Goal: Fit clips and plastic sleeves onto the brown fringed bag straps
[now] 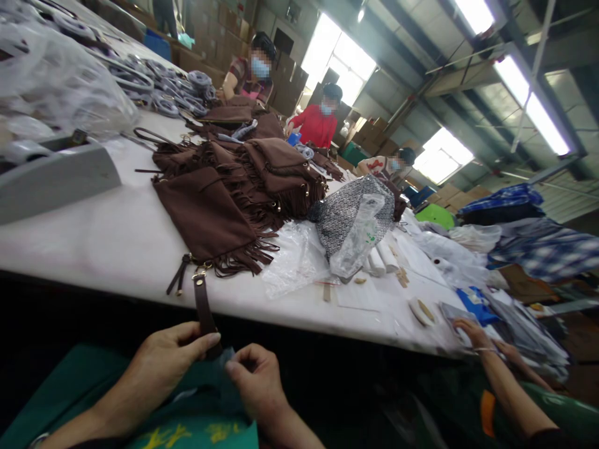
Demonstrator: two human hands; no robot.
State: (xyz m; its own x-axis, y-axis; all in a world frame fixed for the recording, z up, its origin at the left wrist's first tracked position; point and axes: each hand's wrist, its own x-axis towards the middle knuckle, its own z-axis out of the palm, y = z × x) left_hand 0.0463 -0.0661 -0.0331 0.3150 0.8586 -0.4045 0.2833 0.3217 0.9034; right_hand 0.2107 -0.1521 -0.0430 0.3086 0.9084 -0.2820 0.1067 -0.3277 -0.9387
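Note:
My left hand [163, 368] pinches a dark brown bag strap [202, 305] between thumb and fingers. This strap runs up to a gold clasp on a brown fringed bag [206, 215], which lies flat at the table's near edge. Close by on the right, my right hand [259, 377] is closed in a pinch on a thin, see-through plastic strip [228, 362] at the strap's lower end. A zip tassel [179, 274] hangs from the bag's corner over the edge.
More brown fringed bags [281, 168] are heaped behind. A patterned grey cloth bag [353, 209] and clear plastic lie to their right. Wrapped straps [168, 84] and a grey tray [56, 178] stand left. A co-worker's hands [472, 330] work at right; several people stand across the table.

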